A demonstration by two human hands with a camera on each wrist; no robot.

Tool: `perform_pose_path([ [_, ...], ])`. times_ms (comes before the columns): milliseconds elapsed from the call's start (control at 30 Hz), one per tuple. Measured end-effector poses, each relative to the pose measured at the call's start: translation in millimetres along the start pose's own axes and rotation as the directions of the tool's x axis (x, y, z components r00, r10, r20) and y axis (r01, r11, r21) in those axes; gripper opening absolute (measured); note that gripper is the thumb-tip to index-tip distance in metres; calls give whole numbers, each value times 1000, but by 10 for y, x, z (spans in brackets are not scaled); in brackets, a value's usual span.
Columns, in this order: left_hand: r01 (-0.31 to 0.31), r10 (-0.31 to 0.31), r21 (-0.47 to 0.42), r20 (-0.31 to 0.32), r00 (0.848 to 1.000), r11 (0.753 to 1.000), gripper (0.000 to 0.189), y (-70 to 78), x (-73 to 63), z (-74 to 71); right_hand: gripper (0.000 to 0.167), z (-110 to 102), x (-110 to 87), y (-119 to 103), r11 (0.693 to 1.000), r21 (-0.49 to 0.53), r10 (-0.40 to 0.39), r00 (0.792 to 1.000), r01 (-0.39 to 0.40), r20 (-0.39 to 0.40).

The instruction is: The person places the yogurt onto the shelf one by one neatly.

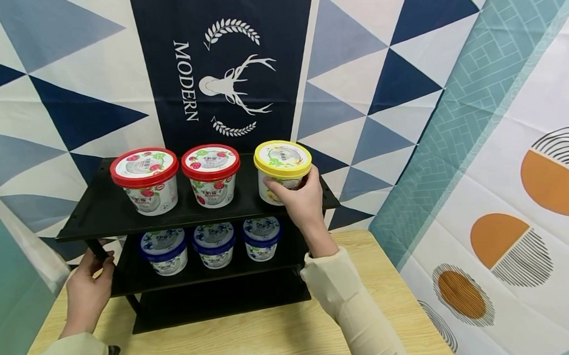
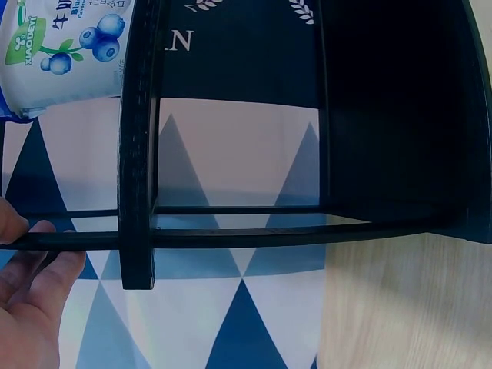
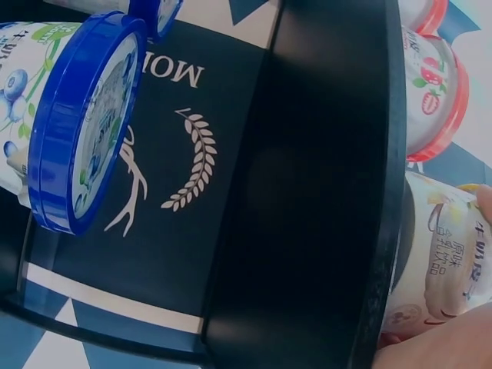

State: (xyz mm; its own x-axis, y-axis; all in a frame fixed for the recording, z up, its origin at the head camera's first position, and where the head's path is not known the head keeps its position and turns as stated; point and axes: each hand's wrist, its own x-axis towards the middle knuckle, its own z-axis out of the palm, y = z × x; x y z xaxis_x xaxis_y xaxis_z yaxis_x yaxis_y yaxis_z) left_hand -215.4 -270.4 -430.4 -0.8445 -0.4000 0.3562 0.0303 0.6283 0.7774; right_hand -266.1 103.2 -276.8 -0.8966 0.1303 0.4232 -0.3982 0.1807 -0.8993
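A black shelf rack (image 1: pixel 121 226) stands on the table. My right hand (image 1: pixel 306 200) grips a white tub with a yellow lid (image 1: pixel 283 161) at the right end of the top shelf, thumb in front and fingers round its far side. In the right wrist view that tub (image 3: pixel 453 254) sits at the shelf's edge; whether it bears on the shelf is unclear. At the rack's left side, my left hand (image 1: pixel 89 287) holds the black post (image 1: pixel 95 249) below the top shelf. Its fingertips (image 2: pixel 65 265) curl against the post in the left wrist view.
Two red-lidded tubs, one at the left (image 1: pixel 145 180) and one mid-shelf (image 1: pixel 212 174), share the top shelf. Below stand three blue-lidded tubs (image 1: pixel 214 247) in a row. A wooden table (image 1: pixel 216 344) carries the rack, and patterned cloth (image 1: pixel 357 86) hangs behind.
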Motion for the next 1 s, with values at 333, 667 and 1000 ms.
perform_pose_path([
  [333,-10,10,4,13,1000,1000,40,2,-6,-1,87,46,55,2,996,-74,43,999,-42,22],
  [667,0,-1,8,20,1000,1000,39,21,-6,-2,88,68,108,2,990,-127,72,997,-67,38],
  [1000,7,-8,9,15,1000,1000,39,15,-10,4,88,90,132,-13,982,-163,104,993,-95,47],
])
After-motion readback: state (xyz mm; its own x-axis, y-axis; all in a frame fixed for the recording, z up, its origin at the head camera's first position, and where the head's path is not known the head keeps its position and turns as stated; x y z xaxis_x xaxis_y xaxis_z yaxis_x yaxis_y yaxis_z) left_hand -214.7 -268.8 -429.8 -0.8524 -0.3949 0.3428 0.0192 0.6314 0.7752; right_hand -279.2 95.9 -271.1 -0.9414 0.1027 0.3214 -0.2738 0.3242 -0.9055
